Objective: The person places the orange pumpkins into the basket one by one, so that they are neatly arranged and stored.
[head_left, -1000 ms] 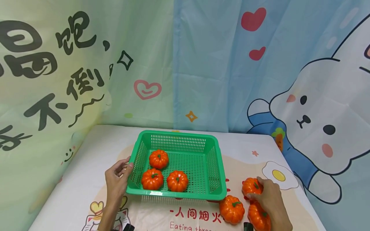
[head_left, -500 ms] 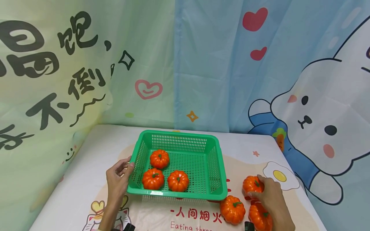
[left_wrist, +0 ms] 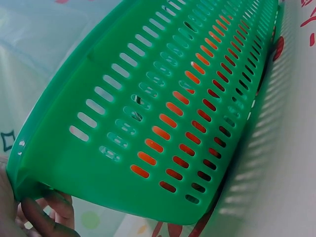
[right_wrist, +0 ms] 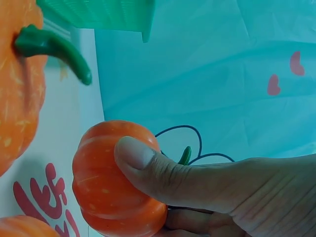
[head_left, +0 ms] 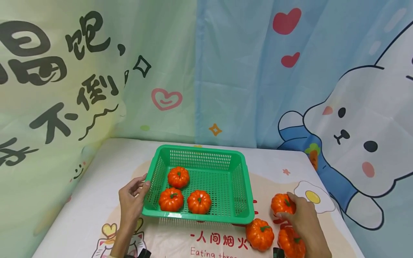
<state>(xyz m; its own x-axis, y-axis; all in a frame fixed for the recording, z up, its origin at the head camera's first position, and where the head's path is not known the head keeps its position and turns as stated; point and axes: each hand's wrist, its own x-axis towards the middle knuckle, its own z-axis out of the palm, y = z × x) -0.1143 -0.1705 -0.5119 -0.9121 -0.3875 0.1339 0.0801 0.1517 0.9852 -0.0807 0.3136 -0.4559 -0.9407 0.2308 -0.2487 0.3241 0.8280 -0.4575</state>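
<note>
A green plastic basket (head_left: 226, 193) stands on the table, with three small orange pumpkins inside, one of them a pumpkin (head_left: 199, 202) near its front wall. At the basket's left side, my left hand (head_left: 131, 200) grips the rim; in the left wrist view its fingers (left_wrist: 52, 217) curl under the rim's corner. My right hand (head_left: 304, 218) holds an orange pumpkin (right_wrist: 116, 182) between thumb and fingers, to the right of the basket. That pumpkin's green stem (right_wrist: 185, 155) shows behind the thumb.
Two more pumpkins lie on the table: one pumpkin (head_left: 259, 234) by the basket's front right corner, another pumpkin (head_left: 290, 243) partly behind my right wrist. A printed cloth (head_left: 167, 236) covers the table. A patterned curtain (head_left: 226, 89) hangs behind it.
My right hand has raised its pumpkin slightly, widening the gap to the pumpkin nearest below it. The left hand and the basket stay in place.
</note>
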